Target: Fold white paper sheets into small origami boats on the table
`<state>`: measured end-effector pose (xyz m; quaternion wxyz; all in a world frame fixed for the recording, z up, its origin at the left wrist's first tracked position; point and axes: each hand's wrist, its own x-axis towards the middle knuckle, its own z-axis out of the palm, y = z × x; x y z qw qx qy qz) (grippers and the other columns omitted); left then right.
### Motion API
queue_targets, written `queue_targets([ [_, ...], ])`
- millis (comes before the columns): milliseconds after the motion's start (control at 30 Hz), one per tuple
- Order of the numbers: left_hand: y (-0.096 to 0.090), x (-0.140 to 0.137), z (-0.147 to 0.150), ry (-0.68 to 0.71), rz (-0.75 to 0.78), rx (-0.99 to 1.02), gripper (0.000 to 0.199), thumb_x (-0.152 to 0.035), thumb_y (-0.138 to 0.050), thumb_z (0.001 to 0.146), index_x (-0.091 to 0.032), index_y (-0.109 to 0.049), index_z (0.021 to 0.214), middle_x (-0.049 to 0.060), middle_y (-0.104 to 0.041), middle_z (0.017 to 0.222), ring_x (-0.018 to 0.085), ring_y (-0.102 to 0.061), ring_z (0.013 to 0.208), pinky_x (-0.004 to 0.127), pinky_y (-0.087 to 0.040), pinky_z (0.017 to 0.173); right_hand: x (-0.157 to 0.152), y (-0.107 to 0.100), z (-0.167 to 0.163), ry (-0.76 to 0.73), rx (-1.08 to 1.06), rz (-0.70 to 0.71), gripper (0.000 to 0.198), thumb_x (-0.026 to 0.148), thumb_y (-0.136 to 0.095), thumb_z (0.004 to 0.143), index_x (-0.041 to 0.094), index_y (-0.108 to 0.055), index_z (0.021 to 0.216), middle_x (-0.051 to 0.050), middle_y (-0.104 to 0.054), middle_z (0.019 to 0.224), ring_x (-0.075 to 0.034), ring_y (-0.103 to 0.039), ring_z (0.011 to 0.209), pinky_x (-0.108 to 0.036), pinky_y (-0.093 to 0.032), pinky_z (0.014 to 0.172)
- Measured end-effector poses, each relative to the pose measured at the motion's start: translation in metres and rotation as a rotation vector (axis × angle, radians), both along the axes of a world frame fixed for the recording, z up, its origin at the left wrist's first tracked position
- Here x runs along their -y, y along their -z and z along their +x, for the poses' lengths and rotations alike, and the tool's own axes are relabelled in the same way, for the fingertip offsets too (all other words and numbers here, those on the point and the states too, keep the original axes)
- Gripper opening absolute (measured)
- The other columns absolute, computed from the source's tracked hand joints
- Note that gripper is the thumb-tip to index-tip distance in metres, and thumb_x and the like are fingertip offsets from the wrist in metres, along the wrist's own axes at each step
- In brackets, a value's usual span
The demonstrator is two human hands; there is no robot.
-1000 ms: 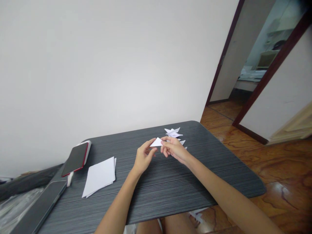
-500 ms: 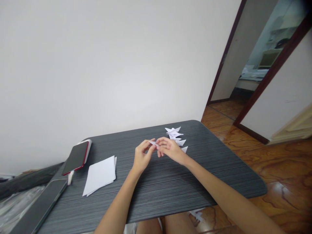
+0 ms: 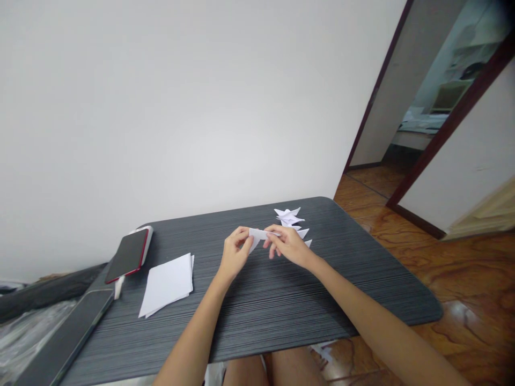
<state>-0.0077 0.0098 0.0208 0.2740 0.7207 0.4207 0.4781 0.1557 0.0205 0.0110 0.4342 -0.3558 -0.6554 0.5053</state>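
Note:
A small folded piece of white paper (image 3: 258,234) is held up above the dark table (image 3: 257,316). My left hand (image 3: 236,250) pinches its left end between thumb and fingers. On the other end, my right hand (image 3: 288,244) grips with the thumb and index finger, its lower fingers loosely curled. Part of the paper hangs down beside my left thumb. Just beyond my right hand lie several folded white paper figures (image 3: 288,215) with pointed tips, in a row; my hand hides some of them.
On the left lies a stack of white paper sheets (image 3: 167,284). Farther left are a dark tablet with a red edge (image 3: 127,254) and a long dark flat device (image 3: 76,332) at the table's side. A white wall (image 3: 181,107) stands behind; white scraps (image 3: 323,351) lie on the floor.
The paper between my hands has been turned and opened out, so more of its white surface shows. My hands are slightly farther apart. The view has shifted a little.

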Motion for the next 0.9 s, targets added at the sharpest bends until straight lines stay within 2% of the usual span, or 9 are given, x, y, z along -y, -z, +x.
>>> queue_targets([
  [100, 0.000, -0.002, -0.001, 0.028, 0.021, 0.019, 0.019, -0.023, -0.049, 0.078, -0.015, -0.065, 0.083, 0.006, -0.060, 0.086, 0.016, -0.054, 0.082, 0.028, -0.041, 0.077, 0.000, -0.005, 0.003, 0.036, -0.006, -0.008, 0.024, 0.036, -0.047, 0.077, 0.014, -0.053, 0.086, 0.002, -0.054, 0.052, -0.007, -0.048, 0.030, -0.017, -0.028, 0.029],
  [200, -0.002, -0.003, -0.003, 0.059, 0.078, 0.019, 0.018, -0.021, -0.050, 0.078, -0.017, -0.066, 0.085, 0.006, -0.059, 0.086, 0.016, -0.054, 0.084, 0.029, -0.040, 0.079, 0.001, -0.013, 0.005, 0.045, -0.132, 0.007, 0.021, 0.033, -0.055, 0.072, 0.014, -0.054, 0.081, 0.000, -0.056, 0.057, -0.010, -0.054, 0.042, -0.019, -0.035, 0.035],
  [267, -0.003, -0.003, -0.003, 0.034, 0.127, -0.003, 0.017, -0.020, -0.052, 0.076, -0.019, -0.067, 0.085, 0.005, -0.056, 0.085, 0.015, -0.052, 0.082, 0.028, -0.041, 0.076, 0.002, -0.015, 0.004, 0.042, -0.184, 0.046, 0.019, 0.030, -0.058, 0.069, 0.015, -0.055, 0.079, 0.000, -0.056, 0.060, -0.010, -0.054, 0.049, -0.021, -0.039, 0.043],
  [367, -0.003, 0.000, -0.001, -0.004, 0.160, -0.043, 0.018, -0.021, -0.054, 0.074, -0.020, -0.067, 0.086, 0.005, -0.053, 0.083, 0.013, -0.050, 0.075, 0.025, -0.041, 0.064, 0.004, -0.014, 0.002, 0.072, -0.146, 0.110, 0.014, 0.026, -0.058, 0.070, 0.016, -0.056, 0.080, 0.002, -0.053, 0.056, -0.008, -0.049, 0.049, -0.022, -0.038, 0.047],
  [467, -0.001, 0.002, 0.002, 0.045, 0.083, -0.018, 0.017, -0.024, -0.055, 0.074, -0.018, -0.067, 0.084, 0.005, -0.054, 0.083, 0.010, -0.049, 0.063, 0.022, -0.040, 0.054, 0.004, -0.010, 0.000, 0.155, -0.061, 0.194, 0.011, 0.025, -0.057, 0.071, 0.016, -0.059, 0.077, 0.001, -0.054, 0.060, -0.009, -0.048, 0.053, -0.022, -0.038, 0.050],
  [567, 0.004, 0.001, 0.005, 0.057, -0.093, 0.139, 0.019, -0.027, -0.054, 0.075, -0.014, -0.065, 0.081, 0.002, -0.055, 0.069, 0.007, -0.045, 0.048, 0.021, -0.036, 0.045, 0.002, -0.007, 0.000, 0.235, -0.028, 0.219, 0.012, 0.026, -0.059, 0.069, 0.015, -0.060, 0.073, 0.000, -0.055, 0.062, -0.010, -0.048, 0.056, -0.023, -0.038, 0.052],
  [633, 0.007, -0.001, 0.006, 0.044, -0.193, 0.258, 0.022, -0.028, -0.055, 0.074, -0.013, -0.063, 0.087, 0.000, -0.054, 0.060, 0.006, -0.043, 0.042, 0.020, -0.035, 0.043, -0.001, -0.007, 0.002, 0.236, -0.038, 0.134, 0.014, 0.028, -0.061, 0.067, 0.014, -0.059, 0.069, 0.001, -0.052, 0.057, -0.008, -0.045, 0.051, -0.022, -0.035, 0.048],
  [767, 0.010, -0.003, 0.010, 0.066, -0.220, 0.439, 0.027, -0.026, -0.059, 0.070, -0.015, -0.052, 0.094, -0.001, -0.055, 0.069, 0.007, -0.050, 0.047, 0.020, -0.040, 0.047, -0.002, -0.007, 0.004, 0.011, -0.133, -0.156, 0.021, 0.034, -0.058, 0.069, 0.013, -0.057, 0.067, 0.003, -0.052, 0.047, -0.005, -0.040, 0.040, -0.019, -0.028, 0.040],
  [900, 0.011, 0.000, 0.014, 0.021, -0.139, 0.402, 0.016, -0.025, -0.057, 0.072, -0.016, -0.048, 0.082, -0.001, -0.052, 0.076, 0.006, -0.051, 0.054, 0.018, -0.041, 0.050, 0.000, -0.006, -0.001, -0.059, -0.280, -0.210, 0.022, 0.035, -0.060, 0.068, 0.013, -0.057, 0.066, 0.000, -0.057, 0.054, -0.007, -0.050, 0.047, -0.019, -0.036, 0.045],
])
